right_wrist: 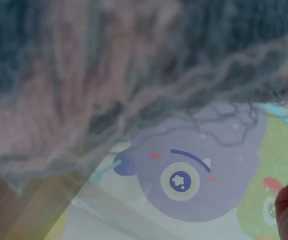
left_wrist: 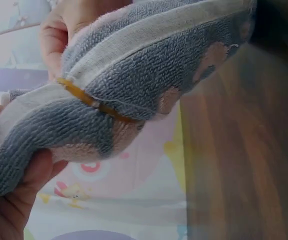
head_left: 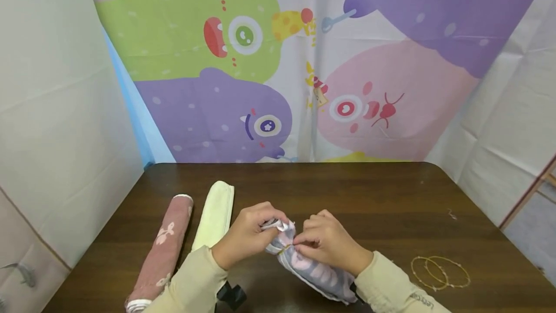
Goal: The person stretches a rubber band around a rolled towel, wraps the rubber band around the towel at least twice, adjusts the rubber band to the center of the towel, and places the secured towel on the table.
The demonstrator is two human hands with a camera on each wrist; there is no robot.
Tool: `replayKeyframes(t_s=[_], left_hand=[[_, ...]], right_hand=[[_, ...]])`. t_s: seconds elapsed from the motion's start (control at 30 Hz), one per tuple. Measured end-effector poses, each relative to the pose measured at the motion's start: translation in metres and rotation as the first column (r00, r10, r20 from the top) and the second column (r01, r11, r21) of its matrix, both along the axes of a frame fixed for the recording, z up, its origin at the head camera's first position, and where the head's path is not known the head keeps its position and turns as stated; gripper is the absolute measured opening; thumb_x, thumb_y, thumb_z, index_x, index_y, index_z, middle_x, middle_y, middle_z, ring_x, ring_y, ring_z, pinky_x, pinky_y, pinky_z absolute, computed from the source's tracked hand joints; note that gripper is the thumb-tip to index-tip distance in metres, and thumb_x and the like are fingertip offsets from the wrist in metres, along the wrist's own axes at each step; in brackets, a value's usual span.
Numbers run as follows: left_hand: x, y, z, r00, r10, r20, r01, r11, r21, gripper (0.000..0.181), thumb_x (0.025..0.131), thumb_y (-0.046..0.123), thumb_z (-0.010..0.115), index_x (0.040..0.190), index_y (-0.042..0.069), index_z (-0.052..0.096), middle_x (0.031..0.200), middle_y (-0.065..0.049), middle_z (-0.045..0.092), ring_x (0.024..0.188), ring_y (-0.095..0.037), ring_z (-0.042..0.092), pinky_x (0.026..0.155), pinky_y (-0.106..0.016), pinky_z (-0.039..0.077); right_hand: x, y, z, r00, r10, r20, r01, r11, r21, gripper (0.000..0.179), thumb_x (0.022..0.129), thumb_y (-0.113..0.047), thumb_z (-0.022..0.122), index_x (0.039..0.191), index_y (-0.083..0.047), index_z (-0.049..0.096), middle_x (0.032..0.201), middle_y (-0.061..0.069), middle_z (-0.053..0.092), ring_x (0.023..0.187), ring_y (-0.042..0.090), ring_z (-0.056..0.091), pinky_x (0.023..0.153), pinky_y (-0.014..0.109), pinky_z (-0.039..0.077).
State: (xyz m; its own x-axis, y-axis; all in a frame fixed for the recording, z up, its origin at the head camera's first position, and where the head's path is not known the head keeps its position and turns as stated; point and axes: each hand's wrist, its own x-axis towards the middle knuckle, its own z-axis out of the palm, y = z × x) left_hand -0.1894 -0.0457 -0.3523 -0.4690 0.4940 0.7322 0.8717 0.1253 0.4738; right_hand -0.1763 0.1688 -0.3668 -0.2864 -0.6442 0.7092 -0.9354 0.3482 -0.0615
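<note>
A rolled towel [head_left: 321,274], grey with pink patterns and a pale woven edge strip, slants between my two hands. A thin yellow rubber band [left_wrist: 94,102] circles it near its upper end, drawing the cloth in there. My left hand [head_left: 247,233] grips the towel's end beyond the band, thumb on the near side. At the band's right side, my right hand [head_left: 330,240] pinches with thumb and forefinger. In the right wrist view, blurred frayed cloth of the towel [right_wrist: 134,65] fills the upper part and hides the right fingers.
A rolled dusty-pink towel [head_left: 162,250] and a pale yellow rolled towel [head_left: 215,214] lie to the left on the dark wooden table [head_left: 369,192]. Two more yellow bands [head_left: 440,273] overlap at the right. A cartoon-printed cloth [head_left: 299,62] hangs behind the table.
</note>
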Motion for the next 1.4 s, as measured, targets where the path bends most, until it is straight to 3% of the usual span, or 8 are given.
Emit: replayKeyframes(t_s=[0.2,0.37,0.6,1.07,1.17,1.27,1.33,1.4], left_hand=[[0.003,0.003,-0.005,1.0,-0.011,-0.001,0.011,1.0,-0.014,0.028,0.071,-0.016,0.06,0.086,0.005,0.069,0.075,-0.001,0.061,0.067,-0.006,0.052,0.056,-0.017,0.045],[0.0,0.004,-0.007,1.0,0.016,0.024,-0.015,0.999,-0.029,0.026,0.071,-0.015,0.061,0.086,0.005,0.07,0.075,-0.001,0.061,0.068,-0.005,0.051,0.056,-0.017,0.045],[-0.005,0.002,-0.004,0.995,0.096,0.042,-0.094,0.995,-0.034,0.024,0.07,-0.013,0.063,0.085,0.004,0.07,0.073,0.0,0.06,0.065,-0.003,0.047,0.054,-0.02,0.044],[-0.01,-0.018,0.006,0.965,0.23,0.127,-0.236,0.971,0.034,0.026,0.068,-0.015,0.065,0.085,0.004,0.071,0.081,-0.003,0.067,0.072,-0.009,0.056,0.062,-0.024,0.047],[-0.009,-0.018,0.008,0.948,0.254,0.191,-0.267,0.963,0.044,0.024,0.069,-0.014,0.064,0.085,0.003,0.071,0.082,-0.005,0.068,0.074,-0.011,0.058,0.065,-0.024,0.047],[-0.01,-0.014,0.007,0.915,0.274,0.296,-0.285,0.958,-0.006,0.021,0.071,-0.01,0.065,0.085,0.004,0.071,0.085,-0.006,0.07,0.076,-0.014,0.06,0.069,-0.024,0.049],[-0.011,-0.011,0.005,0.884,0.301,0.358,-0.304,0.952,-0.049,0.019,0.073,-0.008,0.066,0.086,0.004,0.071,0.087,-0.006,0.07,0.078,-0.015,0.06,0.072,-0.026,0.049],[-0.014,-0.009,0.002,0.848,0.34,0.407,-0.339,0.938,-0.078,0.017,0.074,-0.006,0.068,0.087,0.004,0.071,0.087,-0.008,0.07,0.079,-0.017,0.06,0.074,-0.029,0.049]], right_hand=[[0.005,0.001,-0.004,0.966,0.088,0.243,-0.1,0.994,0.04,0.007,0.076,-0.01,0.074,0.077,-0.014,0.069,0.067,-0.008,0.047,0.064,0.0,0.039,0.068,0.022,0.034],[0.009,0.002,-0.007,0.935,0.115,0.335,-0.135,0.99,0.036,0.008,0.079,-0.01,0.072,0.077,-0.014,0.065,0.068,-0.007,0.045,0.067,-0.001,0.038,0.069,0.022,0.034],[0.014,0.005,-0.007,0.967,0.066,0.244,-0.095,0.989,0.109,0.008,0.082,-0.015,0.069,0.077,-0.017,0.062,0.069,-0.009,0.043,0.067,0.001,0.037,0.066,0.02,0.032],[0.024,0.025,-0.01,0.983,0.059,0.172,-0.085,0.986,0.146,0.011,0.079,-0.022,0.07,0.074,-0.02,0.061,0.067,-0.009,0.033,0.066,0.001,0.03,0.064,0.016,0.028],[0.026,0.028,-0.01,0.996,-0.001,0.087,-0.01,0.992,0.127,0.012,0.078,-0.024,0.07,0.074,-0.022,0.058,0.066,-0.01,0.034,0.065,0.002,0.031,0.064,0.017,0.028],[0.029,0.024,-0.013,0.993,-0.117,-0.001,0.116,0.984,0.134,0.012,0.079,-0.025,0.068,0.075,-0.023,0.057,0.069,-0.012,0.038,0.065,0.003,0.035,0.064,0.018,0.031],[0.033,0.019,-0.015,0.981,-0.192,0.04,0.184,0.971,0.151,0.01,0.082,-0.023,0.067,0.078,-0.022,0.058,0.074,-0.012,0.044,0.068,0.003,0.039,0.064,0.02,0.034],[0.037,0.013,-0.017,0.95,-0.264,0.166,0.235,0.956,0.176,0.01,0.083,-0.024,0.068,0.086,-0.019,0.061,0.082,-0.01,0.049,0.072,0.004,0.042,0.064,0.021,0.037]])
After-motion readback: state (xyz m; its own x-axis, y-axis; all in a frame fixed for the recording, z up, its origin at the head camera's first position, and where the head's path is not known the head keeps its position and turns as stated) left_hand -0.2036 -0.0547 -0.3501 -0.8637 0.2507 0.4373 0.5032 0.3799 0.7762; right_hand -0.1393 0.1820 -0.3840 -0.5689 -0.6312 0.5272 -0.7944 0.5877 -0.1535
